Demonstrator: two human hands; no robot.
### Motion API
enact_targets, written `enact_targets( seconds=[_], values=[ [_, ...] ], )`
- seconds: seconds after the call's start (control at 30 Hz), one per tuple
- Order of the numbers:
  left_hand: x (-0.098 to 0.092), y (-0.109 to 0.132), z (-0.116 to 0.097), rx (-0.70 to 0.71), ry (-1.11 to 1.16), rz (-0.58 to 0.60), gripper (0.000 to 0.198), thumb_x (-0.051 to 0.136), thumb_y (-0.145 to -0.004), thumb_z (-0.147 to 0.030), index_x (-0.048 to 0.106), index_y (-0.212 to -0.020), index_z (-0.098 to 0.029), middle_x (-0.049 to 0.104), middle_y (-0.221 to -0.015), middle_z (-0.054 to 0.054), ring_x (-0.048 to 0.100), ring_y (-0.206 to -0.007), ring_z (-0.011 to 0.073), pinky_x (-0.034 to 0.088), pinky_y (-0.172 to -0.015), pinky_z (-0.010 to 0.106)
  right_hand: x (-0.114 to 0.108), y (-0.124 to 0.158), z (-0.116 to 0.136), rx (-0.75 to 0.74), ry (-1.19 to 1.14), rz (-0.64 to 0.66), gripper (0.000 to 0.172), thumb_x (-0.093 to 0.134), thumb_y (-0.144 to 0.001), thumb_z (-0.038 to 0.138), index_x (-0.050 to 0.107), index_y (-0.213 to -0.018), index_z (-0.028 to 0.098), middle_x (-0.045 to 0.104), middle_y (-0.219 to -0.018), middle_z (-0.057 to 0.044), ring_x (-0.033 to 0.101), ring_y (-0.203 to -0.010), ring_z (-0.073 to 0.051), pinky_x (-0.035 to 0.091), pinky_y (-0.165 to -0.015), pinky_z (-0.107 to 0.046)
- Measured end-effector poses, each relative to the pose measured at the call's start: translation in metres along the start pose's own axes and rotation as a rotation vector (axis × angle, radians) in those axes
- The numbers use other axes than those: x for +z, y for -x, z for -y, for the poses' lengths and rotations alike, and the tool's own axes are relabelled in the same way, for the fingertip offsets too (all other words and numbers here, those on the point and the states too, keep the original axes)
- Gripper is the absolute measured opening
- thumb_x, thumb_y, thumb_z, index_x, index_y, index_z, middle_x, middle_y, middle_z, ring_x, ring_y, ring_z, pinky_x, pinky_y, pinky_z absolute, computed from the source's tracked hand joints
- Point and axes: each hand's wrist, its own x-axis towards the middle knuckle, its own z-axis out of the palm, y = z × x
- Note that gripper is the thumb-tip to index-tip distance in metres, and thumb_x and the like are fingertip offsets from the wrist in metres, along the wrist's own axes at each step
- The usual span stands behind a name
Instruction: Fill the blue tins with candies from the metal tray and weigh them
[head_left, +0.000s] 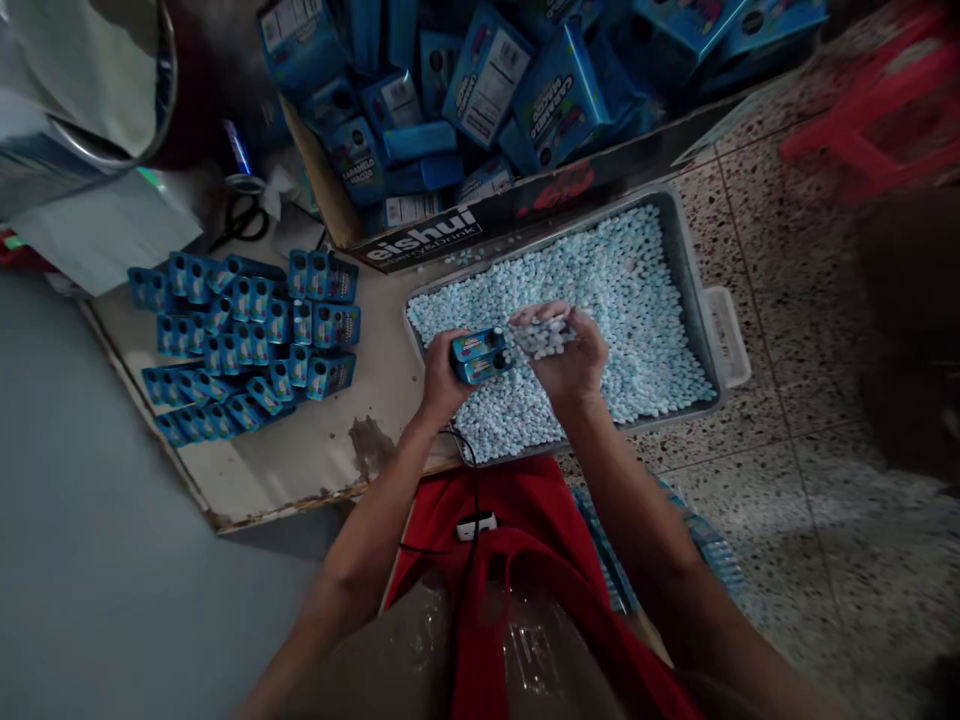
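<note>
My left hand (442,372) grips two small blue boxes (480,355) with their open ends turned to the right. Right beside them my right hand (564,352) is cupped around a handful of pale blue and white candies (541,336), held against the box openings. Both hands hover over a grey tray (694,270) filled with the same small candies (615,300).
Several filled small blue boxes (247,345) lie in rows on a worn board (315,460) at the left. A big carton (465,235) of larger blue packs stands behind the tray. Scissors (240,218) lie at the back left. Speckled floor (810,420) and a red stool (877,100) are at right.
</note>
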Motion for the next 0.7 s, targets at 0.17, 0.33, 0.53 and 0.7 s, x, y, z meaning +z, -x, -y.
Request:
enact_targets(
  seconds=[0.17, 0.33, 0.53, 0.7],
  values=[
    [0.01, -0.001, -0.007, 0.012, 0.016, -0.006, 0.079, 0.102, -0.071, -0.025, 0.06, -0.138, -0.029, 0.073, -0.129, 0.007, 0.074, -0.122, 0.0324, 0.064, -0.105, 0.05, 0.034, 0.01, -0.014, -0.335, 0.327, 0.049, 0.047, 0.065, -0.1, 0.068, 0.075, -0.076, 0.029, 0.076, -0.092, -0.006, 0.074, -0.098, -0.028, 0.06, -0.106, -0.05],
    [0.002, -0.006, -0.005, 0.052, -0.042, -0.028, 0.069, 0.097, -0.082, -0.032, 0.06, -0.14, -0.031, 0.073, -0.135, 0.009, 0.072, -0.131, 0.0335, 0.062, -0.115, 0.056, 0.034, 0.025, -0.023, -0.434, 0.719, 0.079, 0.053, 0.053, -0.11, 0.072, 0.083, -0.098, 0.03, 0.081, -0.124, -0.006, 0.072, -0.129, -0.03, 0.056, -0.12, -0.054],
    [-0.02, -0.016, 0.009, 0.083, 0.107, -0.013, 0.054, 0.092, -0.088, -0.049, 0.066, -0.131, -0.029, 0.072, -0.14, 0.011, 0.062, -0.151, 0.0364, 0.04, -0.138, 0.064, -0.038, 0.032, -0.016, -0.377, 1.215, -0.107, 0.045, 0.057, -0.111, 0.063, 0.08, -0.129, 0.029, 0.07, -0.155, -0.014, 0.062, -0.149, -0.035, 0.044, -0.131, -0.066],
    [-0.018, -0.008, 0.012, -0.143, 0.441, 0.046, 0.091, 0.111, -0.059, -0.06, 0.065, -0.131, -0.032, 0.073, -0.142, 0.011, 0.063, -0.152, 0.0405, 0.047, -0.133, 0.066, -0.095, 0.036, -0.037, -0.228, 1.52, 0.042, 0.054, 0.063, -0.104, 0.063, 0.074, -0.139, 0.023, 0.062, -0.161, -0.023, 0.053, -0.156, -0.044, 0.037, -0.132, -0.073]
  ],
)
